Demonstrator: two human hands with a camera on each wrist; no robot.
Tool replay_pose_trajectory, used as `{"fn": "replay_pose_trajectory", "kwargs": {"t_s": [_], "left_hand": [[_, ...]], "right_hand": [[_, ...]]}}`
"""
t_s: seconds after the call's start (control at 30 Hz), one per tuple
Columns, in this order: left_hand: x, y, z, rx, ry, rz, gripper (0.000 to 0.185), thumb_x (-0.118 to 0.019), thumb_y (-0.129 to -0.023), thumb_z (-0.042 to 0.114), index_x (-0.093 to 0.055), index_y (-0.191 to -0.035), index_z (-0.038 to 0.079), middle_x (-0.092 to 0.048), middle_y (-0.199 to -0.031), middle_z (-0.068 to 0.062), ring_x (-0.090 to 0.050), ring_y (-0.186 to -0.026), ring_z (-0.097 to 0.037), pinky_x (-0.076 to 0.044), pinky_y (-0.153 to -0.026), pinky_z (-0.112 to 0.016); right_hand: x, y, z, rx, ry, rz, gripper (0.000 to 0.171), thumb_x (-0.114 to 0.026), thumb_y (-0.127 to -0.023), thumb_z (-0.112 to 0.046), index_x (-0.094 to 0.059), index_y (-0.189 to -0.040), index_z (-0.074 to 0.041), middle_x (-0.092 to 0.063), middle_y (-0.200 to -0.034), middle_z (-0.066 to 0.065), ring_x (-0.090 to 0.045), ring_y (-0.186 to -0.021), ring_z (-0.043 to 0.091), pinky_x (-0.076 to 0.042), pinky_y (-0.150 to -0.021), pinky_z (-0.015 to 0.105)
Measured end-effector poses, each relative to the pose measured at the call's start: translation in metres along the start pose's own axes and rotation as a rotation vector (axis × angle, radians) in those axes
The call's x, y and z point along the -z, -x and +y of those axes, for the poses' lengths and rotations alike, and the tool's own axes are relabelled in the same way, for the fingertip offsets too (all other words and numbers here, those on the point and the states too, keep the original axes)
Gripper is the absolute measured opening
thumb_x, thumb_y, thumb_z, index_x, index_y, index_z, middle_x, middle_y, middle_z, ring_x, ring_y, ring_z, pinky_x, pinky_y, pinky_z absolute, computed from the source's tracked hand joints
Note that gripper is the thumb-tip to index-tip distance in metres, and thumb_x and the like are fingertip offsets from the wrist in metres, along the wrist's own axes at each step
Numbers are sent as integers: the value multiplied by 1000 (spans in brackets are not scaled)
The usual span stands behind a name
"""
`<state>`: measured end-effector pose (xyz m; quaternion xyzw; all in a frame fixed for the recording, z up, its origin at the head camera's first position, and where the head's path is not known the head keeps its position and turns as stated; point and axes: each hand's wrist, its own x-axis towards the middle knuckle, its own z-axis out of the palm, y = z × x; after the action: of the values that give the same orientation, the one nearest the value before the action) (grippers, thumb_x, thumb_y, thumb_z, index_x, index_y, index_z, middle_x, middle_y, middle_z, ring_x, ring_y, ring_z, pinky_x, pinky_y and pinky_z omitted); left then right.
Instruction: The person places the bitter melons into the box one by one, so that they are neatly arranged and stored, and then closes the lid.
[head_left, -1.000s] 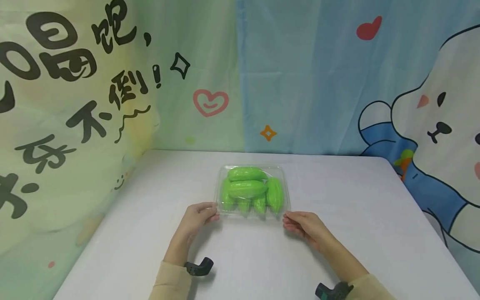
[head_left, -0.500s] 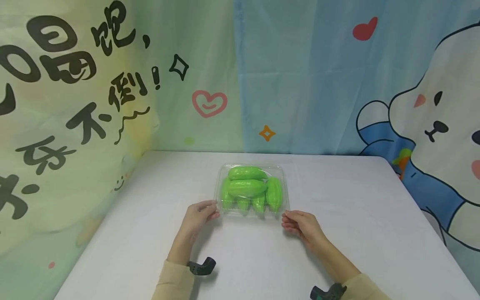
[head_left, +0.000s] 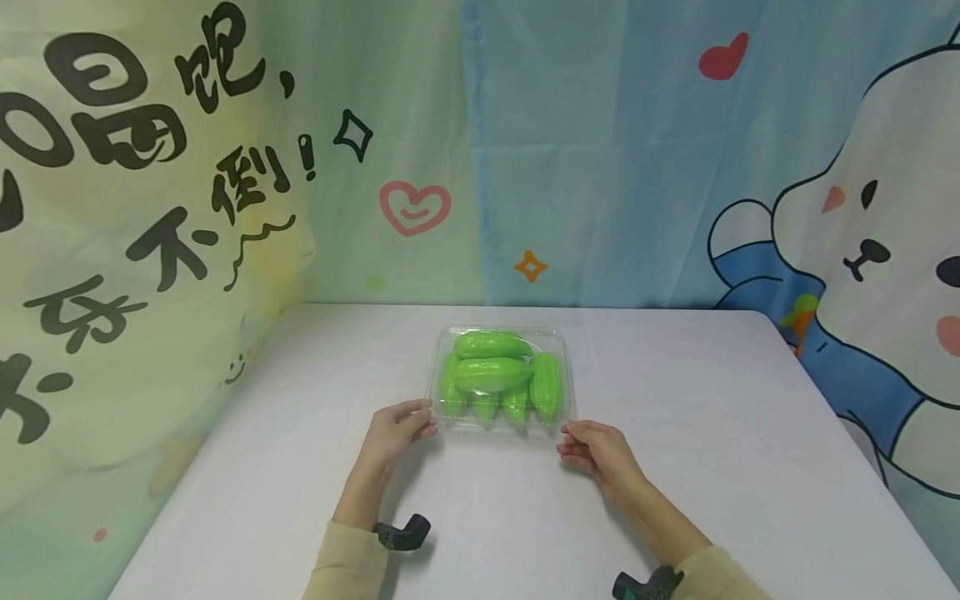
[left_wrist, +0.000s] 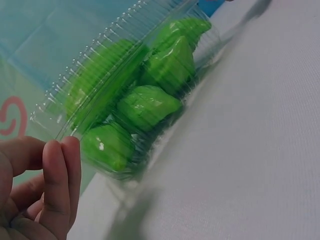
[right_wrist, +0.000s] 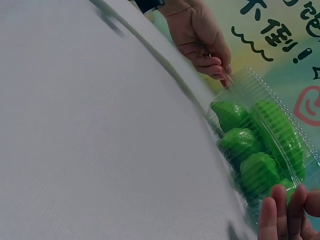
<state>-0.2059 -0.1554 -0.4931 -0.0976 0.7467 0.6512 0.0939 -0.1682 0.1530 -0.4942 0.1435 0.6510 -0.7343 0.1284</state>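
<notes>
Fingers of both hands pinch clamshell box (head_left: 501,379) near corners, 7 and 5 o'clock | lift evenly, lightly, level

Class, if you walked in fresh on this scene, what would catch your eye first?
Bright green gourds packed in a clear box at mid-table. The left hand pinches the box's near left corner and the right hand is at its near right corner. Behind hangs a cartoon backdrop.
</notes>
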Motion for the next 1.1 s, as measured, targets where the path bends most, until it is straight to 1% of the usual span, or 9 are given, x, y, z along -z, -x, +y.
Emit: {"fn": "replay_pose_trajectory", "kwargs": {"t_s": [0.07,0.13,0.23,0.3,0.37,0.47,0.77,0.93,1.1], "left_hand": [[1,0,0,3,1,-3,36,-59,-92,14,-58,-123,-5,-70,-101,-20,-69,-76,-9,-57,-83,-27],[2,5,5,9,-5,-12,37,-60,-92,14,-58,-124,-6,-70,-102,-22,-69,-77,-9,-56,-84,-28],[2,5,5,2,-5,-21,38,-60,-91,13,-57,-123,-7,-70,-102,-22,-69,-76,-10,-57,-84,-28],[2,5,6,0,-25,-15,38,-61,-91,14,-58,-122,-6,-71,-99,-20,-70,-76,-11,-57,-83,-28],[2,2,1,-4,-42,-3,38,-63,-90,16,-59,-122,-5,-72,-95,-16,-70,-76,-11,-57,-83,-28],[3,2,3,6,-73,7,38,-64,-89,18,-60,-121,-2,-73,-93,-14,-70,-76,-12,-57,-83,-29],[4,0,0,19,-53,-20,37,-62,-90,18,-60,-122,-1,-72,-99,-15,-70,-82,-13,-53,-93,-35],[4,1,0,9,-7,-33,35,-61,-90,12,-60,-121,-3,-71,-101,-16,-70,-82,-14,-56,-86,-29],[3,1,1,15,15,-18,35,-60,-89,9,-60,-121,-4,-70,-100,-18,-69,-79,-11,-57,-79,-23]], "right_hand": [[0,1,0,1,14,3,37,-51,-96,-13,-50,-117,18,-63,-76,-2,-66,-71,9,-58,-69,21],[0,2,0,0,24,2,41,-52,-96,-16,-49,-119,18,-63,-76,-3,-67,-72,8,-58,-70,21],[1,4,0,-8,35,6,43,-54,-96,-19,-50,-121,16,-65,-79,-3,-67,-72,7,-58,-70,20],[2,4,0,-10,40,6,44,-54,-96,-20,-50,-122,16,-66,-81,-2,-67,-73,7,-58,-71,20],[2,4,-1,-14,50,7,45,-54,-97,-21,-50,-123,15,-67,-83,-2,-67,-73,7,-58,-71,20],[2,4,-1,-19,70,4,44,-54,-97,-21,-51,-123,14,-67,-84,-2,-67,-73,7,-58,-71,20],[6,3,-1,-39,95,-22,46,-54,-96,-25,-51,-124,12,-68,-88,-1,-66,-74,5,-57,-70,19],[9,2,-1,-57,94,-21,47,-56,-95,-25,-51,-125,10,-69,-90,1,-66,-74,5,-57,-70,19],[10,3,-1,-59,98,-29,48,-59,-93,-27,-52,-123,10,-69,-89,1,-66,-74,6,-57,-69,19]]}}
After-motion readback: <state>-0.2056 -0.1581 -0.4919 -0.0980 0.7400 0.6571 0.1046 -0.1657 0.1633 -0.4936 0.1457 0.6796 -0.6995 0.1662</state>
